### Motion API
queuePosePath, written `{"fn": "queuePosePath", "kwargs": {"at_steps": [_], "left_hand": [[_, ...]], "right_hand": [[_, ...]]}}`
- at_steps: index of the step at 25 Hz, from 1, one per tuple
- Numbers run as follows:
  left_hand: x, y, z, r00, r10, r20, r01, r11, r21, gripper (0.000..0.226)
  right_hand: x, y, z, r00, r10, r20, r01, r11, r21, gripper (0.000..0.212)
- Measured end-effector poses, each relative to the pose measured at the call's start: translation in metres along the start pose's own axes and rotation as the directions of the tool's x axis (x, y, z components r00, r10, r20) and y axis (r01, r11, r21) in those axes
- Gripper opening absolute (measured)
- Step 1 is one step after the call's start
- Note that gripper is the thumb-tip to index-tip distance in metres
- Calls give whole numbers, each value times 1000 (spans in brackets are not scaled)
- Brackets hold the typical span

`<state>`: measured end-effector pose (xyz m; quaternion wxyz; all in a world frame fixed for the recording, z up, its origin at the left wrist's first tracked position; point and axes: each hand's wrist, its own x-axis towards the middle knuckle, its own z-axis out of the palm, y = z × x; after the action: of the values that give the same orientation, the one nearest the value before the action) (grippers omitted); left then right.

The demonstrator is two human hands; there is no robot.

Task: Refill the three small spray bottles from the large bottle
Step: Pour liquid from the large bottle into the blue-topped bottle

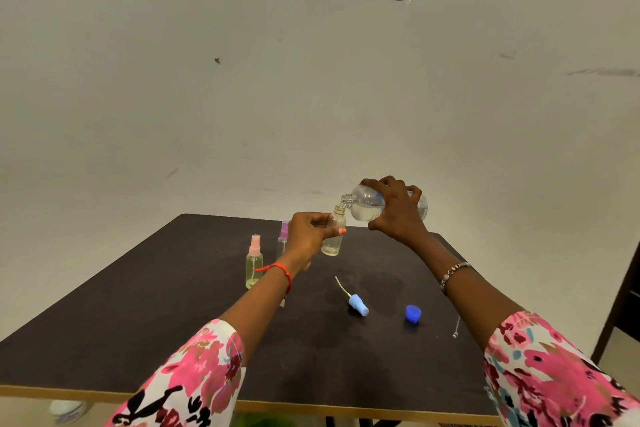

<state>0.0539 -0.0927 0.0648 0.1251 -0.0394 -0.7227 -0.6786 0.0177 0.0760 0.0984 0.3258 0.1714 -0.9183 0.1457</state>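
Seen from above, along two outstretched arms in flowered sleeves.

Left hand (308, 236) curled round the middle of a small bottle (333, 241), thumb and fingertips pinching its sides, lifted clear of the dark table (156, 322). Spray top off, neck open and roughly upright. Little or nothing visible inside.

Right hand (398, 213) just beside the left, slightly higher, spread over the belly of the large bottle (363, 208) with fingers wrapped round it. Large bottle tipped onto its side, uncapped mouth right at the small bottle's neck, clear liquid pooled along its lower wall.

Below the left wrist, standing on the table: a pink-topped spray bottle (254, 263) and, partly hidden behind the left hand, a purple-topped spray bottle (283, 239). Between the two forearms, lying flat: a pale blue spray top (358, 303) with its thin tube. Nearer the right forearm: a blue cap (413, 314).

Small bottle probably light, thin clear plastic, easy to tip or squeeze out of shape, slippery once wet. Best gripped firmly but gently round the middle, well under the neck, leaving the narrow opening free. Large bottle likely heavier, its liquid shifting when tilted; best held broadly round the widest part, as here. Narrow target, so some risk of spilling over the left fingers.
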Motion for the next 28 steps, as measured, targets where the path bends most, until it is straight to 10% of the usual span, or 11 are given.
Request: {"fn": "queuePosePath", "kwargs": {"at_steps": [28], "left_hand": [[-2,-3,4,1000,-9,16,10,1000,-29,44]], "right_hand": [[-2,4,0,1000,-14,4,14,1000,-9,74]]}}
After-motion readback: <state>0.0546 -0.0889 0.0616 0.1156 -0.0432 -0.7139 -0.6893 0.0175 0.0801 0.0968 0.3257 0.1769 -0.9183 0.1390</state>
